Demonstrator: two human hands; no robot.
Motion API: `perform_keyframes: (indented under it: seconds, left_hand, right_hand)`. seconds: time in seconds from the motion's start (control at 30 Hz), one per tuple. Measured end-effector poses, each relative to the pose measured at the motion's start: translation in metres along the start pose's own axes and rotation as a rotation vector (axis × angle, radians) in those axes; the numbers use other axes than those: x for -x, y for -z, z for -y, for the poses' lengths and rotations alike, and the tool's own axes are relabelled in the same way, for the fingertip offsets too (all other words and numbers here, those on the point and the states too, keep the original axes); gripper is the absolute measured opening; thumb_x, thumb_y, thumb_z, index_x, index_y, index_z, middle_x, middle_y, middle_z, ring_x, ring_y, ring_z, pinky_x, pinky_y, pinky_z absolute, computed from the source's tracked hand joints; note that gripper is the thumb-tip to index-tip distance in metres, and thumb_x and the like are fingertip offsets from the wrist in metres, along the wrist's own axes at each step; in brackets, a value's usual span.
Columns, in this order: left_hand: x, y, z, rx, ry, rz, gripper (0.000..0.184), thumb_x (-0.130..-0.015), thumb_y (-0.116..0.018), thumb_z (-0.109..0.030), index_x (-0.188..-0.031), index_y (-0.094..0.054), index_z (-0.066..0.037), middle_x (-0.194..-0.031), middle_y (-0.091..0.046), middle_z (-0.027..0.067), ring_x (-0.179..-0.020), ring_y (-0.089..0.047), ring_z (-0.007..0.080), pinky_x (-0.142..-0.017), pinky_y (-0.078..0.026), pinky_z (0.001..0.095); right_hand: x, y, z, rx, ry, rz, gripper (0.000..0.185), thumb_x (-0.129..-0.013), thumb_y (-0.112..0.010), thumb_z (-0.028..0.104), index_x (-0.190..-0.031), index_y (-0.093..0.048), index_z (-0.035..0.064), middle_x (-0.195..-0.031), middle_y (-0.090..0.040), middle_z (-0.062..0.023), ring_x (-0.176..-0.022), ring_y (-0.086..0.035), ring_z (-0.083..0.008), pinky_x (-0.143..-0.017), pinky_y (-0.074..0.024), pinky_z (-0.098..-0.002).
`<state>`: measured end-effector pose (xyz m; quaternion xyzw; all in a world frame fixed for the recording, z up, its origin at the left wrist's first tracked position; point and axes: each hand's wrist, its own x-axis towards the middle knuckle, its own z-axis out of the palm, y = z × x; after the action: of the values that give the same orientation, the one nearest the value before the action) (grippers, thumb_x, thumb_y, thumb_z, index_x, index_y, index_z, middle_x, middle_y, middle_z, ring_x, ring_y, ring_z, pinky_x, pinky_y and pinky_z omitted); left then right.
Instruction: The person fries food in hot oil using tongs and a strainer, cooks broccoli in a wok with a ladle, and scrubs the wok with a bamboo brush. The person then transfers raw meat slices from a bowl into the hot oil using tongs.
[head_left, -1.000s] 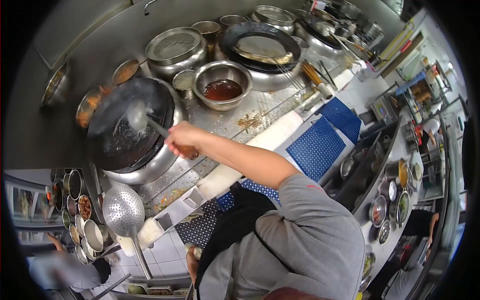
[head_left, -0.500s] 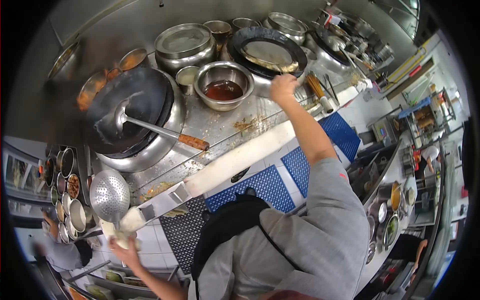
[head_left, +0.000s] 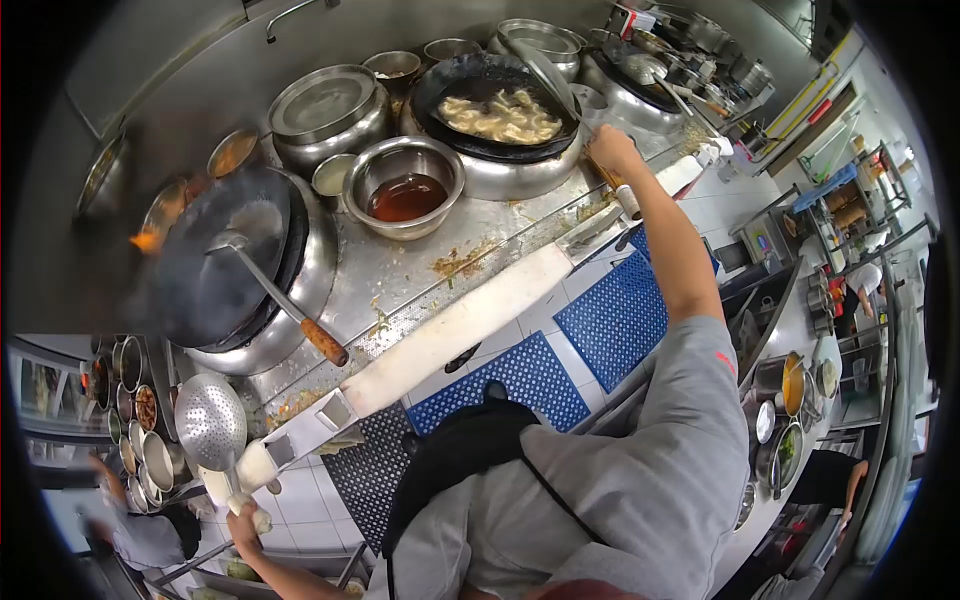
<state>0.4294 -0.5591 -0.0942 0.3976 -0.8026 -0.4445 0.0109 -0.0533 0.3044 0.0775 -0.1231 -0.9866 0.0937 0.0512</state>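
Note:
My right hand (head_left: 614,152) is closed at the near right rim of the back wok (head_left: 425,100), by the lower end of a round metal lid (head_left: 540,68). That lid leans steeply, nearly edge-on to me. Pale golden pieces of food (head_left: 500,117) lie in the wok; their kind is unclear. Down at the lower left, my left hand (head_left: 243,528) is closed around the pale, cloth-like grip of a perforated strainer (head_left: 211,420). Its round bowl lies by the stove's front edge. In the smoking front wok (head_left: 215,290) rests a ladle (head_left: 270,285) with a wooden grip.
A steel bowl of reddish-brown liquid (head_left: 405,198) stands between the woks, beside a small steel cup (head_left: 333,175). Behind is a lidded pot (head_left: 325,105). A flame (head_left: 146,242) shows at the left. Blue mats (head_left: 505,385) cover the floor. Another person (head_left: 150,525) works at the lower left.
The lid has swung up from lying flat in the back wok, uncovering the food. My right hand has moved right. My left hand has moved down and closed around the strainer's grip.

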Motion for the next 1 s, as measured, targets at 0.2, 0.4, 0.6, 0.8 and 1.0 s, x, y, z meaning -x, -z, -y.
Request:
perform_keyframes:
  seconds: [0.2, 0.4, 0.6, 0.8, 1.0]
  left_hand:
    - [0.032, -0.017, 0.001, 0.614, 0.2, 0.07, 0.048, -0.078, -0.064, -0.034, -0.113, -0.057, -0.002, -0.081, -0.064, 0.0091, -0.063, -0.061, 0.0198, -0.053, -0.05, 0.0324]
    - [0.059, -0.064, -0.007, 1.026, 0.181, 0.022, 0.041, -0.087, -0.057, -0.038, -0.114, -0.054, -0.007, -0.082, -0.063, 0.0104, -0.049, -0.055, 0.016, -0.033, -0.041, 0.0249]
    - [0.103, -0.089, -0.055, 1.184, -0.037, -0.118, 0.045, -0.087, -0.058, -0.037, -0.119, -0.051, -0.006, -0.086, -0.063, 0.0123, -0.058, -0.059, 0.016, -0.035, -0.043, 0.0243]
    - [0.109, -0.056, -0.129, 1.252, -0.246, 0.052, 0.051, -0.094, -0.052, -0.035, -0.133, -0.045, -0.003, -0.104, -0.065, 0.0207, -0.076, -0.068, 0.0233, -0.058, -0.058, 0.0278]
    - [0.117, -0.094, -0.273, 1.297, -0.272, 0.222, 0.053, -0.088, -0.061, -0.026, -0.134, -0.044, -0.005, -0.111, -0.063, 0.0194, -0.091, -0.067, 0.0305, -0.059, -0.059, 0.0317]
  right_hand:
    - [0.056, 0.005, 0.028, -1.097, -0.395, 0.323, 0.012, -0.094, -0.042, 0.009, -0.097, -0.052, 0.0031, -0.07, -0.058, -0.0113, -0.054, -0.057, -0.0169, -0.04, -0.046, -0.03]
    - [0.045, -0.093, 0.039, -1.828, -0.47, 0.477, 0.015, -0.101, -0.04, 0.015, -0.098, -0.053, 0.0078, -0.072, -0.059, -0.0085, -0.05, -0.05, -0.0142, -0.041, -0.0422, -0.0272]
    - [0.03, -0.136, 0.024, -1.852, -0.214, 0.553, 0.011, -0.1, -0.046, 0.015, -0.102, -0.055, 0.0102, -0.071, -0.056, -0.0049, -0.049, -0.046, -0.0118, -0.04, -0.0365, -0.0247]
    - [0.05, -0.068, 0.033, -1.282, -0.086, 0.364, 0.01, -0.096, -0.048, 0.01, -0.099, -0.057, 0.0074, -0.063, -0.056, -0.0038, -0.041, -0.047, -0.01, -0.033, -0.0328, -0.0259]
    - [0.055, -0.003, 0.085, -0.571, 0.104, 0.15, 0.013, -0.082, -0.049, 0.003, -0.084, -0.061, -0.0014, -0.062, -0.062, -0.0163, -0.046, -0.06, -0.0259, -0.041, -0.0465, -0.0387]
